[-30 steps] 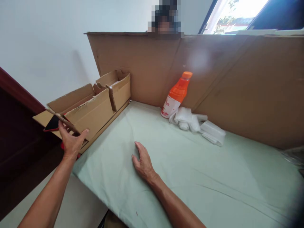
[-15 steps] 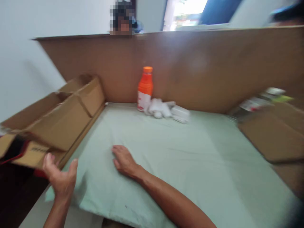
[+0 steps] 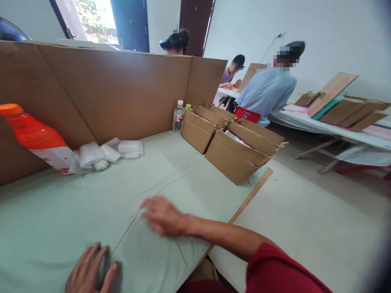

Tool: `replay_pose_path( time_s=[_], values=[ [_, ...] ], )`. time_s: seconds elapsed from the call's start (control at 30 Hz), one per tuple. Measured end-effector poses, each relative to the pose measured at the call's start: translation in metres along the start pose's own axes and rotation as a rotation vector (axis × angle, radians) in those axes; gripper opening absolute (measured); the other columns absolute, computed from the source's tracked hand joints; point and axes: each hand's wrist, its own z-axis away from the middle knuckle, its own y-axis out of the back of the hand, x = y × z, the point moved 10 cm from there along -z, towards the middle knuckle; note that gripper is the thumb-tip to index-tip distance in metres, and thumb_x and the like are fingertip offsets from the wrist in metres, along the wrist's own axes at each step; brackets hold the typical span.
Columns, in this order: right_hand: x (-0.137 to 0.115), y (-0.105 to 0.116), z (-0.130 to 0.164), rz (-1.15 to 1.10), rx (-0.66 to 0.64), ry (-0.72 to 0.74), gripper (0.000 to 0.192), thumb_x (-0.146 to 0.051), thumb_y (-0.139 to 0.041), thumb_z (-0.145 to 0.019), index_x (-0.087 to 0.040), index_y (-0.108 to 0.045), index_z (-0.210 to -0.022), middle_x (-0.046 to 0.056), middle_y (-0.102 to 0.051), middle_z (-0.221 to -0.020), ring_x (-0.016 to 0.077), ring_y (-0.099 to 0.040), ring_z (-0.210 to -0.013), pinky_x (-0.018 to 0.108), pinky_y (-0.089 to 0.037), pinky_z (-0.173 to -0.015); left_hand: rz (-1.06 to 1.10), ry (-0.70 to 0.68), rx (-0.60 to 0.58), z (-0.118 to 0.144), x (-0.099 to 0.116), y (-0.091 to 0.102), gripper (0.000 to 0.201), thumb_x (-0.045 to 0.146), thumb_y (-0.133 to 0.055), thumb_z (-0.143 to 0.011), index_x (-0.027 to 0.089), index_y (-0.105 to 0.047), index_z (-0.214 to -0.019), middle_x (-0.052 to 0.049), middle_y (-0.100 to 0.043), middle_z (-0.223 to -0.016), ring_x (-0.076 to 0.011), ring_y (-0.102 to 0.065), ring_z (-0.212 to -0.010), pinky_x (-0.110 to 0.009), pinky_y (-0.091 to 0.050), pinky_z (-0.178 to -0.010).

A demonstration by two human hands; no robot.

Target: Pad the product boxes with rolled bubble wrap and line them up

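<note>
Two flat, empty hands, left hand (image 3: 90, 270), right hand (image 3: 161, 215), pale green cloth (image 3: 55, 215), two bottles, orange bottle (image 3: 36, 136), clear bottle (image 3: 179, 117)

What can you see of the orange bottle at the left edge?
The orange bottle looks like clear plastic filled with orange liquid, with an orange cap at the far left and a white label with red print near its base. It is tilted steeply, cap toward the cardboard wall, base on the pale green cloth. Crumpled white plastic wraps press against its base. Neither hand touches it.
</note>
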Motion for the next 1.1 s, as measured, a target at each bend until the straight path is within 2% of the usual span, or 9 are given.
replay_pose_path(
  time_s=[0.1,0.2,0.27,0.33,0.47,0.7,0.9,1.0,1.1],
  values=[
    [0.110,0.112,0.044,0.183,0.173,-0.416,0.035,-0.015,-0.061,-0.085,-0.025,-0.068,-0.118,0.013,-0.064,-0.137,0.0343,-0.057,-0.129,0.058,-0.043,-0.106,-0.017,-0.118,-0.035,-0.012,0.065,-0.014,0.056,0.036,-0.068,-0.083,0.034,-0.058,-0.139,-0.010,-0.063,-0.142,-0.0379,-0.058,-0.131,-0.058,-0.049,-0.103],
    [0.174,0.217,0.093,0.564,0.276,-0.598,0.047,-0.022,-0.069,-0.085,-0.018,-0.061,-0.131,0.022,-0.060,-0.140,0.0426,-0.055,-0.130,0.062,-0.041,-0.102,0.018,-0.215,-0.046,-0.020,0.123,-0.015,0.050,0.032,-0.068,-0.084,0.030,-0.061,-0.134,-0.009,-0.063,-0.142,-0.0335,-0.055,-0.135,-0.054,-0.046,-0.108],
    [0.203,0.256,0.121,0.848,0.228,-0.598,0.041,-0.035,-0.068,-0.090,-0.013,-0.064,-0.125,0.025,-0.072,-0.109,0.0371,-0.071,-0.095,0.050,-0.049,-0.077,0.042,-0.264,-0.071,-0.024,0.153,-0.015,0.046,0.028,-0.067,-0.083,0.029,-0.064,-0.129,-0.008,-0.064,-0.141,-0.0318,-0.056,-0.134,-0.052,-0.047,-0.109],
    [0.217,0.272,0.142,0.972,0.233,-0.438,0.035,-0.053,-0.056,-0.097,-0.021,-0.070,-0.093,0.008,-0.063,-0.055,0.0197,-0.059,-0.046,0.035,-0.038,-0.052,0.072,-0.283,-0.116,-0.025,0.173,-0.017,0.043,0.026,-0.067,-0.080,0.028,-0.067,-0.123,-0.008,-0.066,-0.139,-0.0317,-0.057,-0.133,-0.052,-0.049,-0.109],
    [0.208,0.269,0.159,0.889,0.285,-0.201,0.051,-0.064,-0.040,-0.101,-0.030,-0.063,-0.071,-0.004,-0.039,-0.035,0.0108,-0.026,-0.024,0.030,-0.016,-0.038,0.178,-0.229,-0.168,-0.025,0.183,-0.017,0.041,0.024,-0.067,-0.079,0.026,-0.070,-0.120,-0.010,-0.072,-0.128,-0.0319,-0.063,-0.128,-0.052,-0.052,-0.108],
    [0.084,0.224,0.086,0.537,0.155,-0.131,0.028,-0.037,-0.046,-0.102,-0.028,-0.070,-0.092,0.005,-0.073,-0.074,0.0219,-0.066,-0.063,0.036,-0.047,-0.056,0.358,0.044,-0.035,-0.020,0.136,0.022,0.030,0.028,-0.062,-0.090,0.027,-0.070,-0.120,-0.008,-0.078,-0.111,-0.0225,-0.075,-0.102,-0.032,-0.063,-0.086],
    [-0.019,0.156,0.012,-0.053,-0.270,0.046,0.027,-0.028,-0.046,-0.101,-0.028,-0.073,-0.096,0.003,-0.074,-0.080,0.0194,-0.069,-0.078,0.039,-0.055,-0.088,0.380,0.447,0.085,-0.009,0.089,0.043,0.058,0.040,-0.065,-0.090,0.026,-0.050,-0.144,-0.014,-0.065,-0.136,-0.0281,-0.069,-0.113,-0.046,-0.059,-0.095],
    [-0.022,0.170,0.006,-0.226,-0.153,0.027,0.022,-0.039,-0.053,-0.100,-0.032,-0.072,-0.109,0.003,-0.077,-0.095,0.0215,-0.072,-0.092,0.043,-0.054,-0.097,0.438,0.518,0.154,-0.004,0.079,0.047,0.074,0.041,-0.069,-0.087,0.025,-0.038,-0.153,-0.017,-0.054,-0.148,-0.0301,-0.064,-0.122,-0.051,-0.055,-0.102],
    [0.022,0.193,0.028,-0.223,0.144,-0.161,0.016,-0.035,-0.060,-0.097,-0.032,-0.072,-0.108,0.005,-0.078,-0.098,0.0239,-0.074,-0.093,0.044,-0.058,-0.090,0.474,0.580,0.192,0.003,0.066,0.049,0.076,0.042,-0.070,-0.086,0.025,-0.037,-0.152,-0.017,-0.053,-0.148,-0.0300,-0.062,-0.124,-0.051,-0.053,-0.104]
  ],
)
